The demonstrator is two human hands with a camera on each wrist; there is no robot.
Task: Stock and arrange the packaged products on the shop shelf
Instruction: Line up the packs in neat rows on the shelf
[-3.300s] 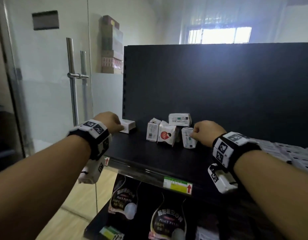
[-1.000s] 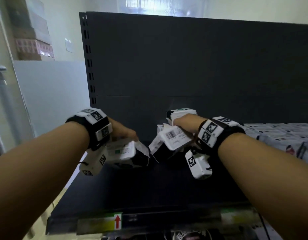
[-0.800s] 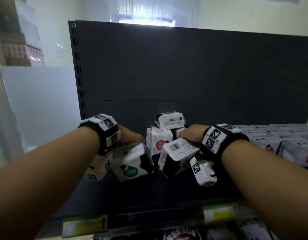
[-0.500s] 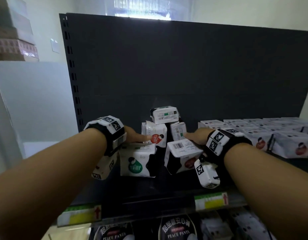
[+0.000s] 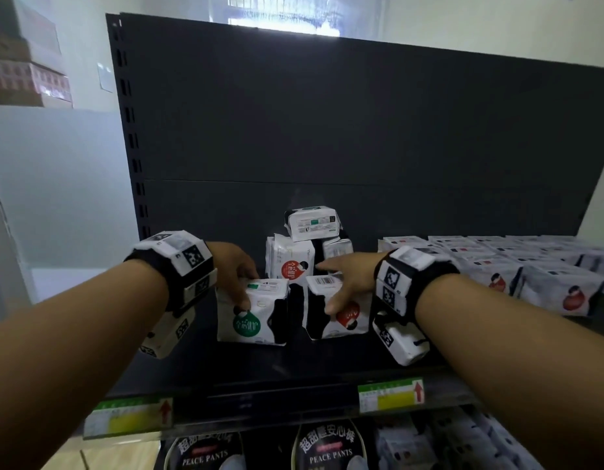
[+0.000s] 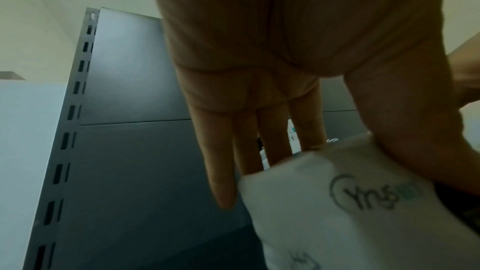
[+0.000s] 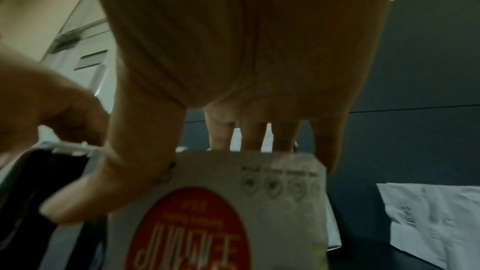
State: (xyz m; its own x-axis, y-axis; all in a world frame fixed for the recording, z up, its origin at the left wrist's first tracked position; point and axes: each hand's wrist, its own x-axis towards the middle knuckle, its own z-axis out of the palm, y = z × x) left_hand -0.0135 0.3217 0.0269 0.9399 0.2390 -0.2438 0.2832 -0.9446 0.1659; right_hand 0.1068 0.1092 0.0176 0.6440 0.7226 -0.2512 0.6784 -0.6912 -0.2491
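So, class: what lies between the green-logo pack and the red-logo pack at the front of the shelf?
Nothing: the head view shows only a narrow dark gap of shelf between the green-logo pack and the red-logo pack.

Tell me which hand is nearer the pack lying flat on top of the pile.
Right. The right hand sits just below-right of the top pack; the left hand is farther, lower left.

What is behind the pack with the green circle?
Behind the green-circle pack stands a small stack of packs, one lying on top. The left hand covers part of the view.
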